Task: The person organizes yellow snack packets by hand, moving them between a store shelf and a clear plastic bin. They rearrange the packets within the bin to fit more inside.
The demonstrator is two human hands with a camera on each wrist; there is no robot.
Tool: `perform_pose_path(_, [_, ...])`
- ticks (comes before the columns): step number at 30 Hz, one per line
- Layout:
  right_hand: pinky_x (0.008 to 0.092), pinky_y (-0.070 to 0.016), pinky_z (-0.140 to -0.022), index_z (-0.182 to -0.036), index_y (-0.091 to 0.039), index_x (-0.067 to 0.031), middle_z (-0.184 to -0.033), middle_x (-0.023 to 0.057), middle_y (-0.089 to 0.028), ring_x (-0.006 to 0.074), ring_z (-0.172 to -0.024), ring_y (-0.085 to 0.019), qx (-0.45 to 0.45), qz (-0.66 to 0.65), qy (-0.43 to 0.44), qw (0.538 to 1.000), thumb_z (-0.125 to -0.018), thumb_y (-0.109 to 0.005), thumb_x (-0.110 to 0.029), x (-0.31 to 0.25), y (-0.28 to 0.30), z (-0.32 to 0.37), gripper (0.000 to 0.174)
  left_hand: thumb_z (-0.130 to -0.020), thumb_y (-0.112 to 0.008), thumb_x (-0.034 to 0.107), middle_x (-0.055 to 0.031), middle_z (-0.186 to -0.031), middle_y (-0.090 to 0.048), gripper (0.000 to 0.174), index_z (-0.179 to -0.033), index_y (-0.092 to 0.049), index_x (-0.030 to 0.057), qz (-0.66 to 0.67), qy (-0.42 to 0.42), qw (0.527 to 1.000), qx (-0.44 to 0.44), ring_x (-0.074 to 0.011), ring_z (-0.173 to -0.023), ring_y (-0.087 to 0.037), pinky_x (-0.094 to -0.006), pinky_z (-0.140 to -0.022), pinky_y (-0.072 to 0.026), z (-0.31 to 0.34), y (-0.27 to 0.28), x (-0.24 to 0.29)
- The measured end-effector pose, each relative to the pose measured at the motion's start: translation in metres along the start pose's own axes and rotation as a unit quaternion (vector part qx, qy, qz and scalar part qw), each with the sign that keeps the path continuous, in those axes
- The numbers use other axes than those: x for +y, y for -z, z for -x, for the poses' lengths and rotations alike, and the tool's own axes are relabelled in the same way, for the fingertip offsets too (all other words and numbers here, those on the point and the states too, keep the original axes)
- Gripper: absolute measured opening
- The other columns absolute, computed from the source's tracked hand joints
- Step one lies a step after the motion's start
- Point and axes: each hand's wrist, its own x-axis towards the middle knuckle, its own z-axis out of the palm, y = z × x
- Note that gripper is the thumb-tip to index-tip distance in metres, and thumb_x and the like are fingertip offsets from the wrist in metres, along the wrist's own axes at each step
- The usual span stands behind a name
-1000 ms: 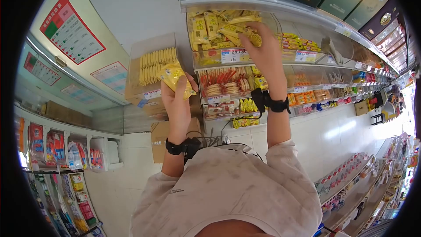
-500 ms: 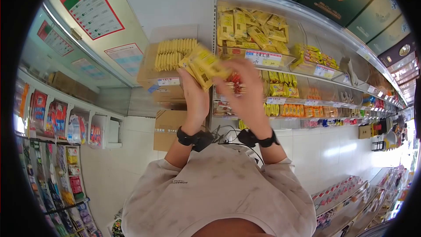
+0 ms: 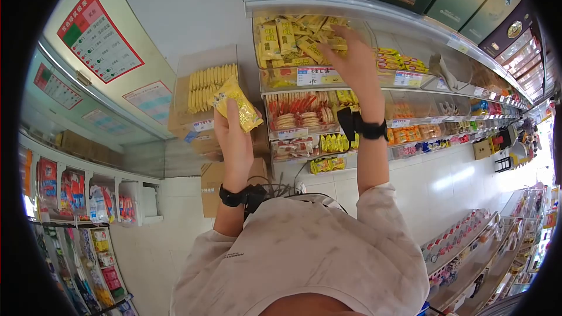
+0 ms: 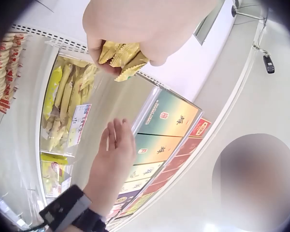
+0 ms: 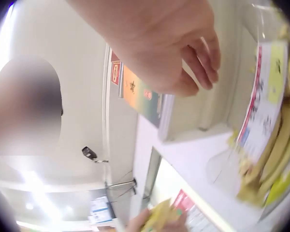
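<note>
Here's the left hand (image 3: pixel 236 149), left of centre in the head view, gripping yellow packets (image 3: pixel 237 105) against itself, thumb laid up over the front of them. How many it has is hard to tell: the packets overlap, and in the left wrist view only their crimped ends poke out under the palm, most of the fingers tucked out of sight. In the right wrist view that same bundle is cut off by the bottom edge.

Over to the right hand (image 3: pixel 361 70), up at the upper middle of the head view, over the right end of the clear bin (image 3: pixel 278 83) of loose yellow packets (image 3: pixel 286 36). It covers part of that heap, so whether a fingertip touches a packet can't be made out there. Its fingers are parted and gently bent, thumb well apart, and nothing shows in its hold; the right wrist view has them loosely curved with gaps between.

The forearms both run up from the lower middle, the right one reaching higher, each with a black wrist strap (image 3: pixel 371 130). Beside the left hand, upper left of centre, sits a box (image 3: pixel 180 108) with upright rows of yellow packets, its right corner partly hidden by the held bundle. A blurred patch (image 4: pixel 256 181) masks the lower right of the left wrist view.
</note>
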Motion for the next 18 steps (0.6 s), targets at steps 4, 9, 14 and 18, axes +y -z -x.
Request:
perform_pose_path(4, [0.0428,-0.0536,-0.083,-0.108,-0.069,0.0001,-0.109,0.0212,-0.069,0.0374,-0.097,-0.068,-0.053,0.0,-0.064,0.997,-0.089,-0.067,-0.01,0.016,-0.01,-0.001,0.023,-0.106,-0.051,0.033,-0.0081,-0.097,-0.063,0.032,-0.121,-0.053,0.0041,-0.011,-0.005,1.0,0.001,-0.0162,-0.08,-0.061,-0.0326,-0.069,-0.0522,0.001,0.002,0.002])
perform_pose_path(9, [0.04,-0.0545,-0.085,-0.106,-0.07,-0.0008,-0.108,0.0187,-0.071,0.0338,-0.099,-0.069,0.063,-0.066,-0.022,0.996,-0.091,-0.062,-0.001,-0.044,0.009,0.006,0.018,-0.106,-0.051,0.034,-0.0076,-0.093,-0.065,0.032,-0.119,-0.054,0.0044,-0.013,-0.023,0.998,0.056,-0.0153,-0.078,-0.062,-0.0321,-0.069,-0.0527,-0.007,0.019,-0.016])
perform_pose_path(14, [0.0406,-0.0528,-0.096,-0.107,-0.071,-0.0023,-0.118,0.0144,-0.069,0.0317,-0.113,-0.066,-0.051,-0.215,0.183,0.958,-0.083,-0.064,0.006,-0.107,-0.005,0.062,0.026,-0.108,-0.044,0.039,-0.0059,-0.102,-0.063,0.037,-0.121,-0.054,0.0054,0.044,0.029,0.998,0.03,-0.014,-0.089,-0.062,-0.0307,-0.076,-0.0529,-0.001,0.01,-0.013])
perform_pose_path(18, [0.0413,-0.0523,-0.097,-0.105,-0.071,-0.0008,-0.119,0.0146,-0.067,0.0339,-0.116,-0.063,-0.127,-0.279,0.215,0.927,-0.079,-0.07,0.005,-0.116,-0.035,0.09,0.026,-0.108,-0.038,0.046,-0.0031,-0.112,-0.059,0.044,-0.123,-0.053,0.0076,0.077,0.045,0.996,-0.021,-0.0114,-0.102,-0.06,-0.0276,-0.087,-0.0506,0.007,0.009,-0.002])
